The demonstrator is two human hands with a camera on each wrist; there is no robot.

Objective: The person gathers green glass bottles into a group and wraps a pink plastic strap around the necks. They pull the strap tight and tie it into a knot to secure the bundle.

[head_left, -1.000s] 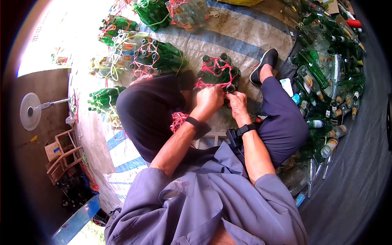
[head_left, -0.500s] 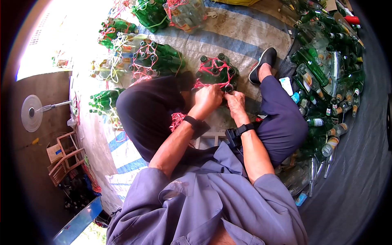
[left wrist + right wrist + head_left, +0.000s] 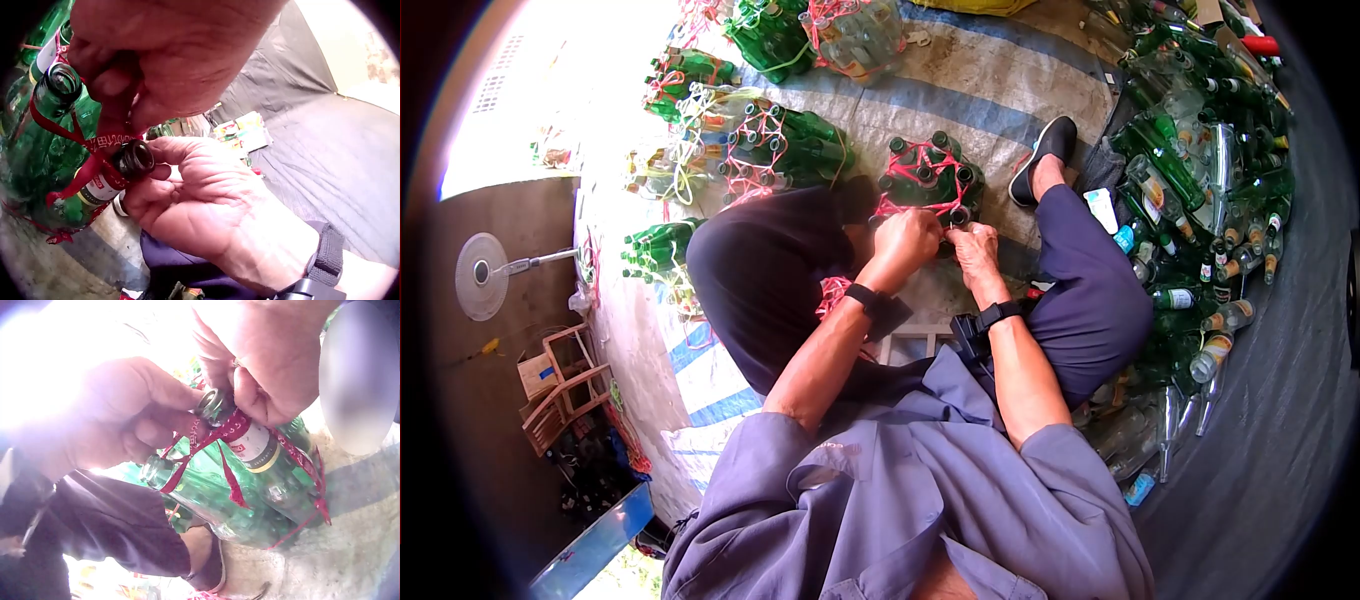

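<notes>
A bundle of green glass bottles (image 3: 935,178), laced at the necks with red printed ribbon (image 3: 236,427), stands between the person's legs. At its near edge both hands meet round one bottle's dark neck (image 3: 135,160). The left hand (image 3: 906,243) has curled fingers and pinches a length of the ribbon beside the neck. From the other side, the right hand (image 3: 977,252) has thumb and fingers bent close against the neck, pinching ribbon there; its fingertips are partly hidden. A loose ribbon tail hangs over the bottles in the right wrist view.
Several tied bottle bundles (image 3: 785,140) stand at the left. A heap of loose bottles (image 3: 1190,200) covers the right side, beside a dark sheet (image 3: 1250,430). Red ribbon (image 3: 832,293) lies by the left knee. A fan (image 3: 482,275) and wooden chair (image 3: 565,375) are far left.
The hands stay at the same bottle neck, with only slight finger shifts. The head view has tilted a little.
</notes>
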